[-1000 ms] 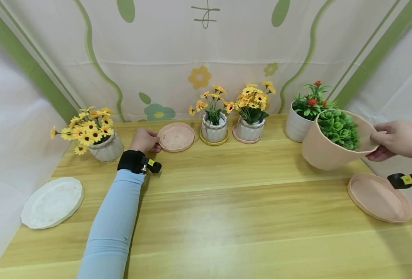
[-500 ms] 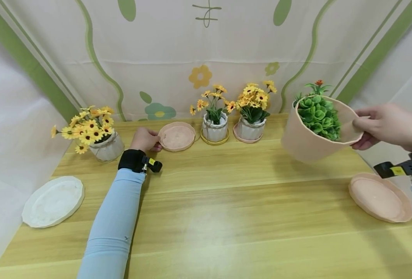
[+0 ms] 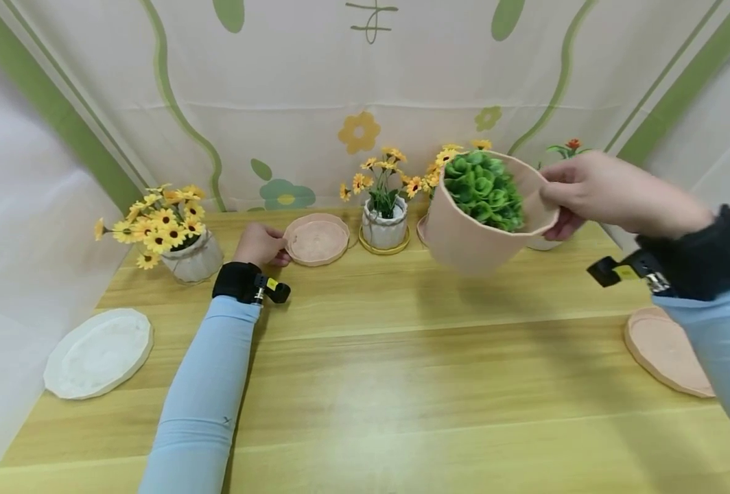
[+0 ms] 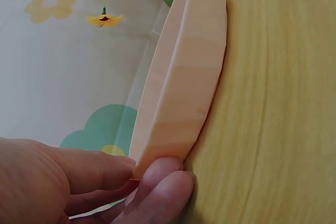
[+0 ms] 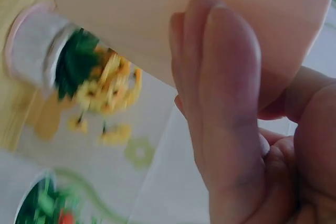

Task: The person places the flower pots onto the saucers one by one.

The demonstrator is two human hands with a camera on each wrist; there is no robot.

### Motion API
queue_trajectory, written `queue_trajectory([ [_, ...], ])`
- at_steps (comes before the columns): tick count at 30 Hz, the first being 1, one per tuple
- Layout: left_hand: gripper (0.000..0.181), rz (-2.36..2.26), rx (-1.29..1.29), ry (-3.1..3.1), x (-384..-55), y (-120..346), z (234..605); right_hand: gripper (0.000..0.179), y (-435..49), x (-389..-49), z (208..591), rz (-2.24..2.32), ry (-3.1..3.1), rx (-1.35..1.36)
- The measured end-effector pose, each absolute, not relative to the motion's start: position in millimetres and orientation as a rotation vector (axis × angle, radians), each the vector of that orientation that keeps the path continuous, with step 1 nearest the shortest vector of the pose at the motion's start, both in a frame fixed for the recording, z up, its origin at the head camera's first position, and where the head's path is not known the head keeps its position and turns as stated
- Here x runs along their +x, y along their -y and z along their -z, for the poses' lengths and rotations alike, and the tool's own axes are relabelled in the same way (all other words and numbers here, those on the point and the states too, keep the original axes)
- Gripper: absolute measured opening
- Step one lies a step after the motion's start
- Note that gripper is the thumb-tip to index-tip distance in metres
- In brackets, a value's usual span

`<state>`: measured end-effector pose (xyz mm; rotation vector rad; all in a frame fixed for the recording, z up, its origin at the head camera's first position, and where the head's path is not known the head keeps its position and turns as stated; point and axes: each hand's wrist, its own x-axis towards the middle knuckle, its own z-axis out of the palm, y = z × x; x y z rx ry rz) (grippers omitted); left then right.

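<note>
My right hand [image 3: 578, 192] pinches the rim of a peach flower pot [image 3: 476, 237] and holds it up above the table, tilted. Green leafy foliage [image 3: 485, 192] fills part of the pot. In the right wrist view the fingers [image 5: 226, 66] lie along the pot's outer wall, with the thumb at its other side. At the back, my left hand [image 3: 261, 245] grips the edge of a round pink saucer [image 3: 317, 239] that rests on the table. The left wrist view shows thumb and fingertips pinching the saucer's low wall [image 4: 184, 87].
Yellow flowers in a white pot [image 3: 192, 257] stand at the left. A similar pot [image 3: 385, 226] sits on a yellow saucer, another partly behind the peach pot. A white saucer [image 3: 99, 353] lies front left, a larger pink saucer [image 3: 664, 350] at right under the sleeve [image 3: 720, 357].
My right hand has carried the peach pot leftward and up, from beside the red-flowered plant to in front of the right-hand yellow flowers. My left hand stays at the pink saucer.
</note>
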<state>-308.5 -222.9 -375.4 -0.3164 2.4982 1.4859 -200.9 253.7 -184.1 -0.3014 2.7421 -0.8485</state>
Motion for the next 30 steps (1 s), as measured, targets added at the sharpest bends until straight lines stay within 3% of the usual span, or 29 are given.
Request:
queue_trajectory([
  [13,0.034,-1.512,-0.329,-2.466,-303.4,216.3,373.7,0.030,-163.9,-241.6,185.6,0.951,-2.581,-0.444],
  [30,0.032,-1.538,-0.340,-2.437,-299.3,214.9,373.8,0.033,-112.0,-282.7,210.6,1.025,-2.519,-0.434],
])
